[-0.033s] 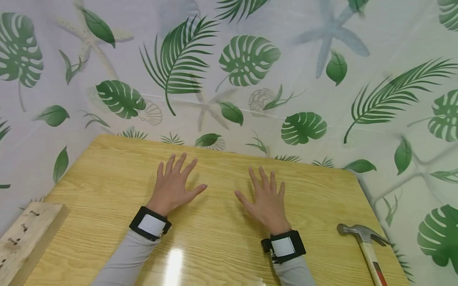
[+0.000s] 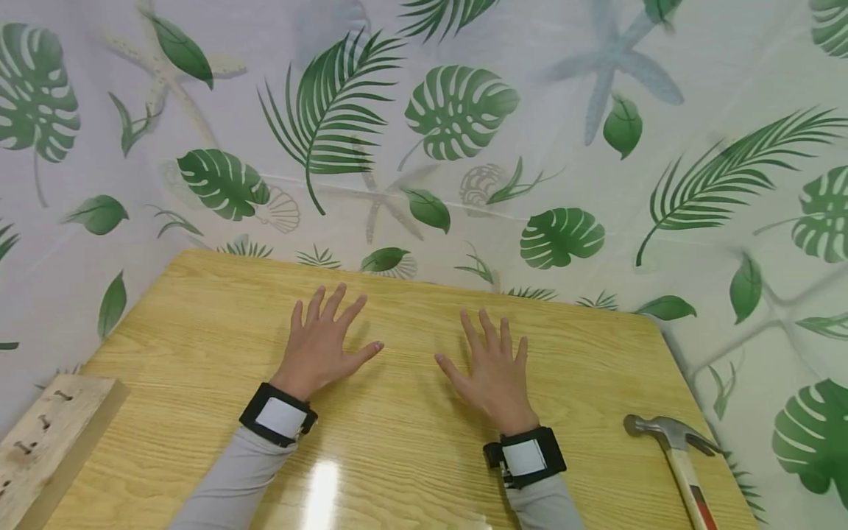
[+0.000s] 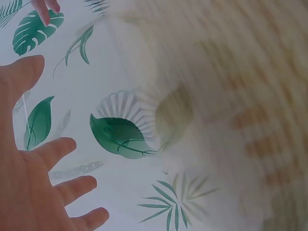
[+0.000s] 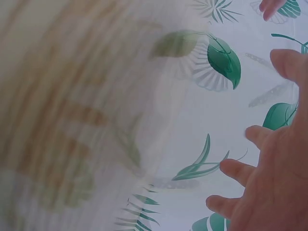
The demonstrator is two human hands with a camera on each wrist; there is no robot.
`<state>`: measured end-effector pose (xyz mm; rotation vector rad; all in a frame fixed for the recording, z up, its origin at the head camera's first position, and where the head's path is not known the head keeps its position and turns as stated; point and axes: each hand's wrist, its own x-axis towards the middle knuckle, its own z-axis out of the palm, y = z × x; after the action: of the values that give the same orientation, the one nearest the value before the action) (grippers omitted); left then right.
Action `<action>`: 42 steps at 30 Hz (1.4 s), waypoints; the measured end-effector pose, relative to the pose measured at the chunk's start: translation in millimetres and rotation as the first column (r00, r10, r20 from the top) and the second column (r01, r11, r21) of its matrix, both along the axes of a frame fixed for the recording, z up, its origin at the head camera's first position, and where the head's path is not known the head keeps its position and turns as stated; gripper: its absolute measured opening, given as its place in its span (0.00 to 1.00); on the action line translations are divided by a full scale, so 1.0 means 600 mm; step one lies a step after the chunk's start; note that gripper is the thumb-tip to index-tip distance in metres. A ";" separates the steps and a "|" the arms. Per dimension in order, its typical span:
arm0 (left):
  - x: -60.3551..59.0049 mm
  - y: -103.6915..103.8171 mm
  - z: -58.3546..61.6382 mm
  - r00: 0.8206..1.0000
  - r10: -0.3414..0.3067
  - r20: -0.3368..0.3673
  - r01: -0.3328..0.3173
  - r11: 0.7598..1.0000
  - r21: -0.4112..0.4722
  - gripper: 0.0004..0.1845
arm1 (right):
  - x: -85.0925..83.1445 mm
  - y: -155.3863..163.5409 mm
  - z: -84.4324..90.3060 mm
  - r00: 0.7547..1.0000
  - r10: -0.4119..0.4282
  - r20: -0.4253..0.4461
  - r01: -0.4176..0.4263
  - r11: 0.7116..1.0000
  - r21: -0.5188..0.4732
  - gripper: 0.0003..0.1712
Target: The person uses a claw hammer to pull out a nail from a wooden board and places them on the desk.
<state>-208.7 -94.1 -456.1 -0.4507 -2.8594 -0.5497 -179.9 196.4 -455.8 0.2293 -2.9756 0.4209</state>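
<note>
Wood-grain table against a leaf-print curtain.
Left hand and right hand lie flat, fingers spread; hammer and nailed board at the edges.

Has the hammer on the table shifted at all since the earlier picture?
No. The hammer lies in the same spot near the table's right edge, and neither hand touches it.

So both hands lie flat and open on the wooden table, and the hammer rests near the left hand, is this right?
Not quite. The hammer rests near the right hand, at the table's right edge, as the head view shows. Near the left hand side lies a wooden block with nails. Both hands do lie flat and open on the wooden table.
</note>
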 end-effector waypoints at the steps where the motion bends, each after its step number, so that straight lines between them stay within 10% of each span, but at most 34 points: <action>1: 0.000 0.000 0.000 1.000 -0.001 0.000 0.001 1.000 -0.001 0.46 | 0.000 0.000 0.000 1.000 -0.001 0.002 0.001 1.000 -0.003 0.49; 20: -0.001 -0.022 0.023 0.999 0.013 0.052 -0.013 1.000 0.001 0.45 | -0.008 0.010 0.014 1.000 0.003 0.012 -0.003 1.000 -0.006 0.49; 32: 0.071 -0.170 0.044 0.982 0.127 0.139 -0.120 0.991 -0.056 0.45 | -0.003 0.015 0.007 0.997 -0.006 0.078 0.009 0.999 -0.042 0.50; 37: 0.108 -0.247 0.056 0.947 0.244 0.209 -0.226 0.968 -0.109 0.53 | -0.002 0.015 0.007 0.997 -0.005 0.077 0.009 0.999 -0.046 0.49; 42: 0.153 -0.342 0.062 0.851 0.431 0.299 -0.390 0.901 -0.190 0.62 | -0.002 0.012 0.006 0.996 0.013 0.083 -0.007 0.998 -0.063 0.48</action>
<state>-116.8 -299.3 -418.7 0.2764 -3.1841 -0.3992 -181.2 203.9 -452.2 0.2257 -3.0373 0.5376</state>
